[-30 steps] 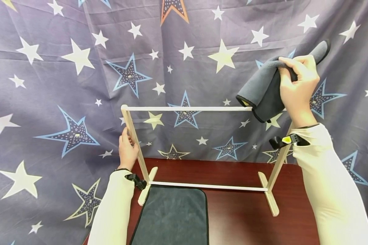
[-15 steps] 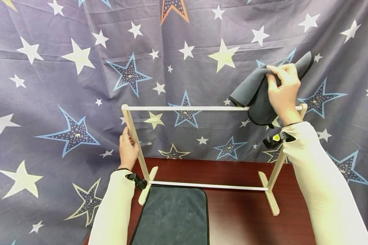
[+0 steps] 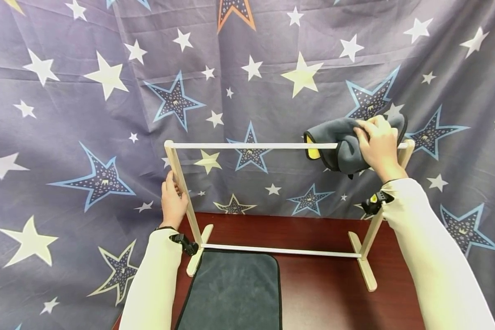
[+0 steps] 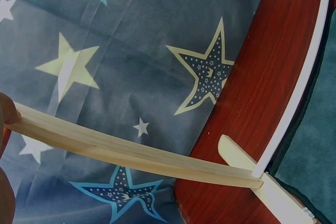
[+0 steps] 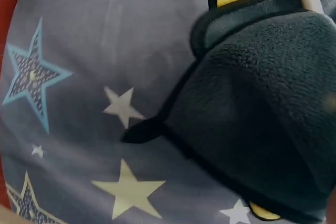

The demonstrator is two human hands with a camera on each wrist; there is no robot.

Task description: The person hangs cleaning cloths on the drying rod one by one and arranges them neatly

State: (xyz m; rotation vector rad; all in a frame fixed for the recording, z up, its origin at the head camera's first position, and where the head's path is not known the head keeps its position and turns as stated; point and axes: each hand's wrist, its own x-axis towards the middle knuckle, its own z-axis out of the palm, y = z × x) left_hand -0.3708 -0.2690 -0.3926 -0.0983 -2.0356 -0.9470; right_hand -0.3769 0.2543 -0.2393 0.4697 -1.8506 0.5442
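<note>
My right hand [image 3: 379, 145] pinches a dark grey towel [image 3: 344, 133] with black edging and a yellow underside. The towel is bunched at the right part of the rack's white top bar [image 3: 247, 146], some of it behind the bar and some hanging in front. In the right wrist view, the fuzzy towel [image 5: 247, 103] fills the right side, with its small black loop sticking out. My left hand [image 3: 174, 201] holds the left post of the wooden rack [image 3: 183, 192]. At the left wrist view's edge, fingers touch that post [image 4: 131, 150]; the rest of the hand is cut off.
A second dark grey towel [image 3: 235, 288] lies flat on the red-brown table [image 3: 321, 288], just in front of the rack's lower bar [image 3: 280, 250]. The rack's right foot [image 3: 365, 266] stands on the table. A star-patterned curtain [image 3: 119, 114] hangs close behind.
My right hand has moved left and down, bringing the towel from above the top bar onto it, where it now bunches. The left hand stays at the post.
</note>
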